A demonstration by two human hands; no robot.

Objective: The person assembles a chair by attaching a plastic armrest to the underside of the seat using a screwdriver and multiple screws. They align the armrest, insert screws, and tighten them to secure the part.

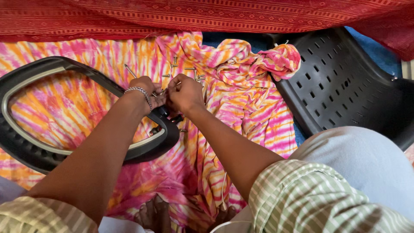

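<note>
1. Two forearms at the near edge, in green-and-cream checked sleeves, reaching away over a pink, orange and white tie-dye cloth [241,129].
2. Just beyond, a black oval chair frame [26,151] with a pale inner rim, lying flat on the cloth at the left; cloth visible through its open middle.
3. At the frame's right end, left hand [144,88], silver bracelet at the wrist, curled in a pinch over the rim; what sits between the fingertips hidden, so hold unclear.
4. Touching it, right hand [185,92], clenched around something small at the same spot on the frame; the item itself covered by the knuckles.
5. Past the hands, a scatter of silver screws [174,64] loose on the cloth, a long one [130,70] nearer the frame.
6. Right of these, a black perforated seat shell [340,82], a bunched cloth fold resting on its edge.
7. Farthest, a red patterned fabric [207,15] across the top.
</note>
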